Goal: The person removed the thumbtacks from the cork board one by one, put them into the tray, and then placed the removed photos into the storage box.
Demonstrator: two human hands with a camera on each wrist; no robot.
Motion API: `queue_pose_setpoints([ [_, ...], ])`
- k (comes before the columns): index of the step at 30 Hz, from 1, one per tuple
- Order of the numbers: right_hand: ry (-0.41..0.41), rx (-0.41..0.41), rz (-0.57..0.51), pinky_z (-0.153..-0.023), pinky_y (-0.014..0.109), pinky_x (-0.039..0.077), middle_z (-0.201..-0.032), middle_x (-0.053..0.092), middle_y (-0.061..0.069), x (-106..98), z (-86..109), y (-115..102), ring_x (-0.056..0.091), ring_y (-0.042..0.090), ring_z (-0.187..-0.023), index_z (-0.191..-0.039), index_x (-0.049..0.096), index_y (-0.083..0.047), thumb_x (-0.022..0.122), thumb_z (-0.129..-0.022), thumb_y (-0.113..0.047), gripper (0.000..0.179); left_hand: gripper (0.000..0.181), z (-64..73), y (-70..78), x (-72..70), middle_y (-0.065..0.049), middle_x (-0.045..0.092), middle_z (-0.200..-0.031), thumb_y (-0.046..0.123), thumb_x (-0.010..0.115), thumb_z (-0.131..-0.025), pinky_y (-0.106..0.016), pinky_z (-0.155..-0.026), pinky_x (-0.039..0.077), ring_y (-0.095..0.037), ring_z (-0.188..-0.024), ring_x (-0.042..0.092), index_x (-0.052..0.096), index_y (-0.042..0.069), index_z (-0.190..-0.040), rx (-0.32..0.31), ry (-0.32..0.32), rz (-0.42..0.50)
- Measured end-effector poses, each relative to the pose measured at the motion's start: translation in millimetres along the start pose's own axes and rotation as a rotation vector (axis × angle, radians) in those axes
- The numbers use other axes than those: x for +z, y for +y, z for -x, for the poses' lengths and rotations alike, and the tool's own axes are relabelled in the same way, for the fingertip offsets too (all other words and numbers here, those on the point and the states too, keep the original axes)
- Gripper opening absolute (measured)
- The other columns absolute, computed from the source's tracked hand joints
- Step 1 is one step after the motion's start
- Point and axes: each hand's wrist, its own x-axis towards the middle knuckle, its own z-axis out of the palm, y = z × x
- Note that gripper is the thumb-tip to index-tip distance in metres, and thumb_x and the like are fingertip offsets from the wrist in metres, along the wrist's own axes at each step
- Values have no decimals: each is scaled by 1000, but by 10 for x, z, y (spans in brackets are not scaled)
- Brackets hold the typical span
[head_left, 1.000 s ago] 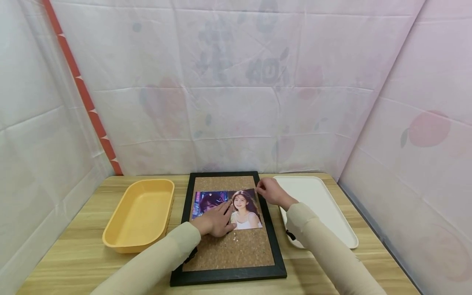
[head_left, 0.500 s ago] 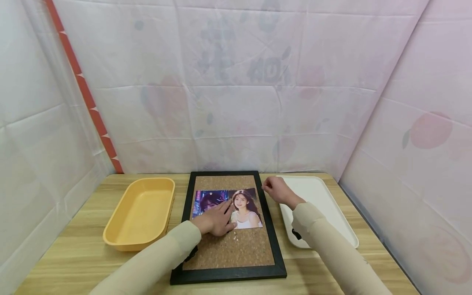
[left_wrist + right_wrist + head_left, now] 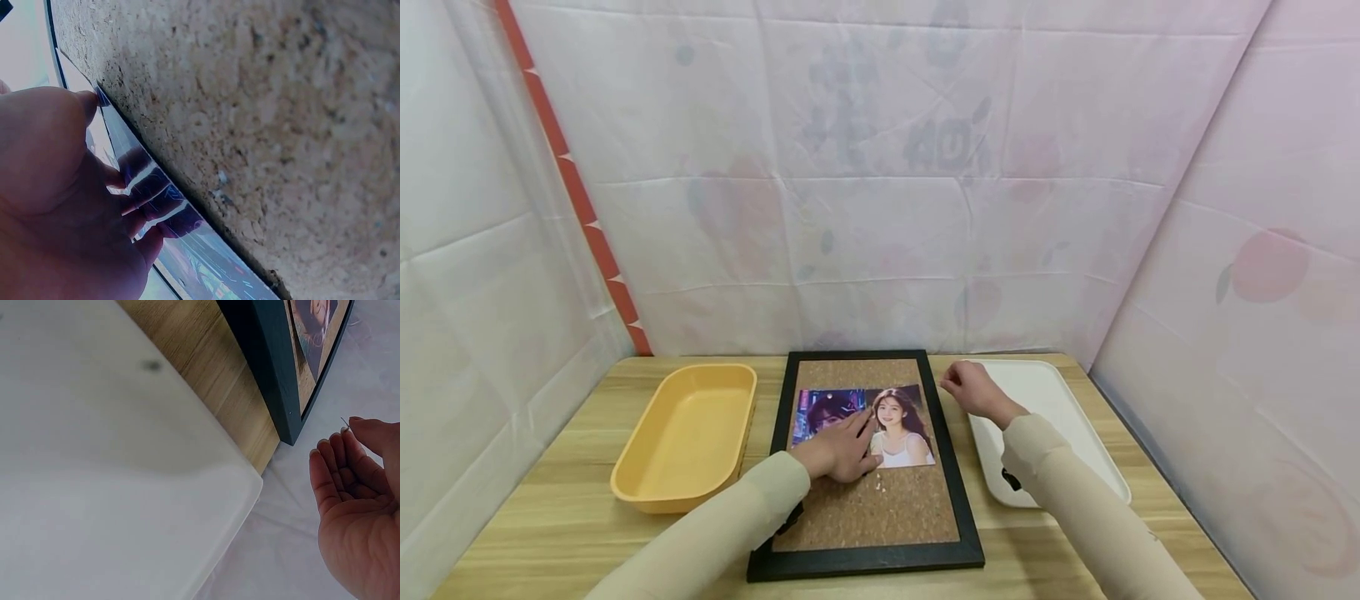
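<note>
Bench (image 3: 557,475): pale wood grain, streaks running left to right, far corners rounded. Three things directly on it, side by side — yellow tray (image 3: 688,437) at left, cork board (image 3: 880,521) in middle, white tray (image 3: 1048,396) at right. Yellow tray deep, round-cornered. Cork board flat, black-framed, reaching near bench's far edge. White tray shallow — strip of bare wood between it and cork board.

A purple-blue photo (image 3: 822,408), partly covered, and a portrait photo (image 3: 898,429) lie side by side across a black-framed cork board (image 3: 910,512), with a thin pin (image 3: 344,422) held clear of its right edge.
</note>
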Motion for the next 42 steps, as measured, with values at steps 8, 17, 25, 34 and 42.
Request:
queue_pose_setpoints([
  [8, 15, -11, 13, -66, 35, 50, -79, 66, 7, -38, 37, 74, 56, 16, -69, -88, 69, 2, 64, -98, -2, 12, 71, -11, 1, 13, -13, 19, -170, 50, 42, -108, -42, -124, 26, -29, -156, 20, 28, 6, -162, -1, -3, -7],
  [17, 12, 10, 37, -65, 35, 49, -76, 64, 8, -76, 59, 192, 55, 18, -67, -87, 69, 4, 64, -97, -2, 13, 71, -12, 10, -2, -13, 19, -170, 50, 42, -108, -42, -124, 25, -29, -156, 19, 27, 6, -162, 1, -5, -5],
  [25, -6, 47, 49, -65, 37, 50, -78, 66, 9, -105, 103, 283, 56, 18, -67, -90, 69, 5, 63, -98, -2, 13, 71, -15, 5, 7, -13, 19, -170, 50, 44, -107, -42, -124, 25, -29, -156, 19, 28, 7, -162, -2, -4, -5],
  [34, 4, 40, 64, -67, 38, 50, -77, 65, 8, -172, 147, 371, 56, 19, -69, -87, 68, 4, 64, -97, -2, 12, 71, -10, 4, -23, -14, 20, -170, 49, 43, -108, -42, -124, 24, -29, -156, 19, 28, 6, -162, 1, 0, -4],
  [42, -10, 49, 72, -65, 38, 50, -77, 65, 9, -213, 191, 452, 57, 19, -69, -87, 68, 5, 64, -97, -2, 13, 71, 17, 25, -49, -13, 20, -170, 50, 43, -107, -41, -124, 24, -28, -156, 20, 28, 7, -162, -8, -12, -18],
])
